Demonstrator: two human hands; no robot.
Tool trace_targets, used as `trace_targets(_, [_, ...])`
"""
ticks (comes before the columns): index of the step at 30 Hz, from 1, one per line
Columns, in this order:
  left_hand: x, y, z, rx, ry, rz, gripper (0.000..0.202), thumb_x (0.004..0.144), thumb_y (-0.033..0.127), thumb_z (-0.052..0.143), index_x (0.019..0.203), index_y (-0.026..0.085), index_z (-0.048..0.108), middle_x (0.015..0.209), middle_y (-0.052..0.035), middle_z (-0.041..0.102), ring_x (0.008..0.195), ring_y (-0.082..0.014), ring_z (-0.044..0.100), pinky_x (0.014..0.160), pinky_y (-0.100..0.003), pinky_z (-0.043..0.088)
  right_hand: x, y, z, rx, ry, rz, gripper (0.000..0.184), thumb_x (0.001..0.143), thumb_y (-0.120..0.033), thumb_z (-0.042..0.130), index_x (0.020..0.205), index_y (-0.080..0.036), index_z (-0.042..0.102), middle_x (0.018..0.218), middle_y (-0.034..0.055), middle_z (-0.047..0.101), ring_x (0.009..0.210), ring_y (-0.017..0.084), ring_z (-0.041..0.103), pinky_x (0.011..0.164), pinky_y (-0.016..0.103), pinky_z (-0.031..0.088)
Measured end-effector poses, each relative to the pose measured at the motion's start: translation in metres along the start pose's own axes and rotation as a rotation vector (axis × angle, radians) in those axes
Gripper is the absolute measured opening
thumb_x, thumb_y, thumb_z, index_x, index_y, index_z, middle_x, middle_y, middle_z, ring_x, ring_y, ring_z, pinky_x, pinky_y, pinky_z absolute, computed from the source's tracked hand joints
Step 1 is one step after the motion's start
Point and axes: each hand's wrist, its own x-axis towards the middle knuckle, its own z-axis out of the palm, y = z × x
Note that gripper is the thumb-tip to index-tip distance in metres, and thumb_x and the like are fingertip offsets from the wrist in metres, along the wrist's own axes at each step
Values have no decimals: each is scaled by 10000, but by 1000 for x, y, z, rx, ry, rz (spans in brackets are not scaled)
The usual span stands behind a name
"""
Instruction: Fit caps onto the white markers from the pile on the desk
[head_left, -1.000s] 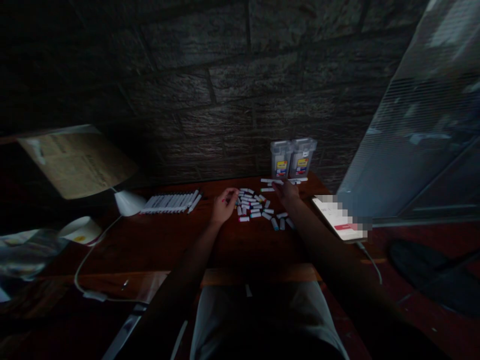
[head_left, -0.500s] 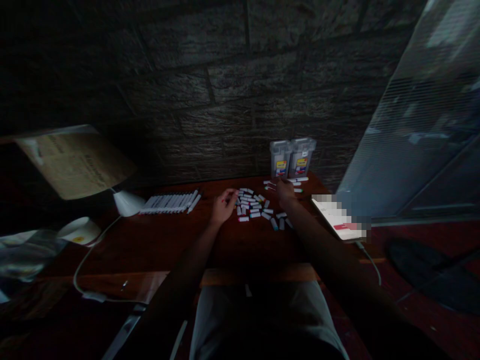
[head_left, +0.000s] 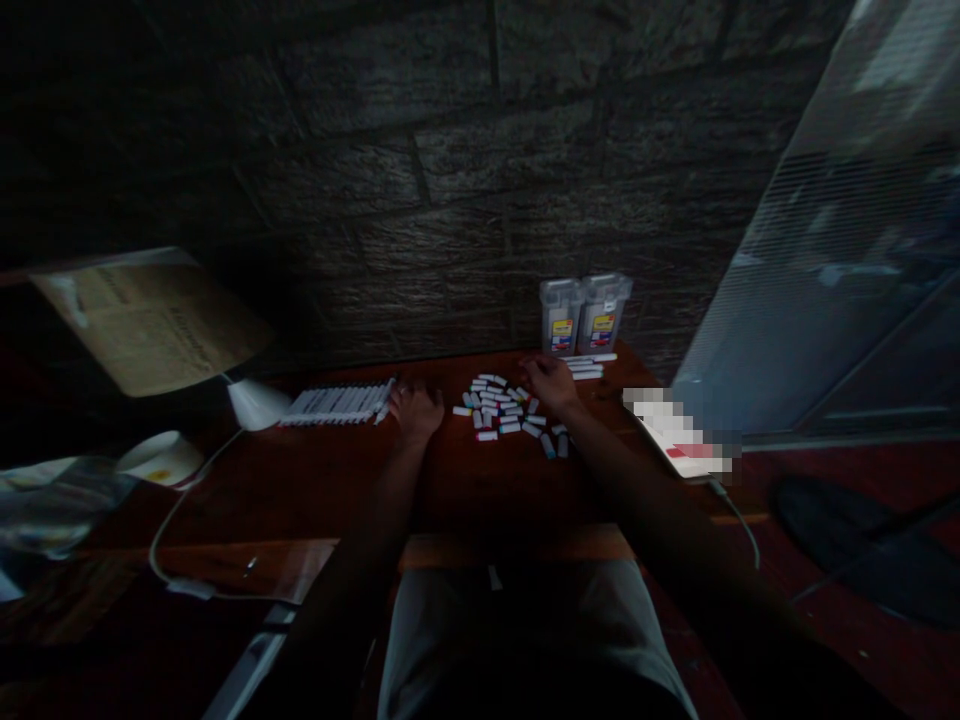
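Dimly lit block wall [head_left: 450, 210]; reddish-brown wooden table [head_left: 480, 490] before it; dark red floor [head_left: 847, 465] at right.

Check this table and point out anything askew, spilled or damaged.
The short white cap-like pieces look untidy: they lie scattered at odd angles on the table between the left hand and right hand, while the white pens at left form a neat row. No spill or damage shows, though it's dark.

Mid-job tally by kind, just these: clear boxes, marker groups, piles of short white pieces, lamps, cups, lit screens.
Clear boxes: 2
Marker groups, the left row and the group before the boxes: 2
Pile of short white pieces: 1
Lamp: 1
Cup: 1
Lit screen: 1
Total: 8
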Motion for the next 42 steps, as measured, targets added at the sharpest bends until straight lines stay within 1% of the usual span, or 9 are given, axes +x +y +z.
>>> trace_targets(3, [5, -10, 0, 97, -69, -72, 523, 957, 404, 490, 1364, 94, 600, 1569, -273, 426, 1504, -439, 307, 1147, -603, 296, -2, -2, -1, -37, -17, -17, 162, 859, -291, 622, 845, -192, 751, 592, -41, 662, 508, 99, 574, 516, 193, 434])
trace_targets(6, [7, -15, -3, 138, -89, -72, 516, 954, 409, 488, 1340, 94, 619, 1501, -283, 503, 1434, -445, 414, 1114, -595, 337, -5, -5, -1, -76, -30, -42, 163, 862, -279, 616, 839, -198, 755, 580, -46, 658, 501, 102, 562, 537, 204, 440])
trace_targets(11, [3, -9, -9, 98, -113, 46, 463, 948, 223, 451, 1372, 146, 620, 1362, -221, 644, 1336, -391, 531, 1083, -553, 387, -6, -5, 1, -178, -46, -75, 172, 876, -277, 614, 801, -207, 752, 610, -32, 681, 550, 125, 605, 567, 225, 451])
trace_targets(14, [0, -2, -9, 94, -134, 122, 482, 925, 132, 439, 1365, 164, 634, 1338, -189, 670, 1287, -350, 581, 1079, -500, 406, -9, -7, 0, -268, -76, -145, 146, 861, -240, 642, 780, -226, 762, 669, -20, 725, 633, 149, 660, 675, 256, 504])
trace_targets(18, [-2, 2, -8, 140, -108, 139, 425, 965, 196, 413, 1286, 150, 688, 1292, -192, 690, 1249, -343, 598, 1028, -456, 451, -14, -11, 0, -352, -120, -247, 132, 789, -149, 699, 761, -251, 778, 792, -7, 778, 780, 190, 720, 818, 303, 539])
trace_targets(26, [-6, 5, -3, 205, -84, 176, 414, 985, 180, 389, 1236, 117, 712, 1199, -212, 722, 1188, -334, 643, 991, -423, 482, -13, -7, 2, -442, -143, -322, 154, 791, -133, 715, 762, -266, 788, 836, 7, 797, 818, 209, 734, 830, 303, 533])
trace_targets(31, [-11, 11, -5, 256, -75, 203, 421, 1005, 143, 344, 1217, 107, 705, 1183, -210, 721, 1153, -320, 671, 938, -387, 521, -14, -7, 5, -589, -198, -351, 148, 840, -165, 688, 832, -264, 799, 913, 29, 809, 856, 208, 738, 817, 282, 522])
trace_targets(37, [-14, 20, -9, 355, -92, 242, 445, 980, 77, 332, 1203, 69, 717, 1193, -255, 696, 1211, -354, 624, 959, -449, 525, -14, -7, 3, -658, -171, -337, 170, 883, -192, 654, 905, -267, 805, 952, 32, 812, 915, 209, 742, 847, 283, 520])
trace_targets(42, [-16, 25, -7, 358, -100, 212, 423, 1003, 109, 338, 1196, 53, 711, 1234, -271, 670, 1207, -356, 623, 953, -447, 517, -14, -14, 1, -691, -187, -321, 225, 921, -237, 637, 1095, -213, 778, 1047, 83, 804, 988, 235, 752, 888, 309, 542])
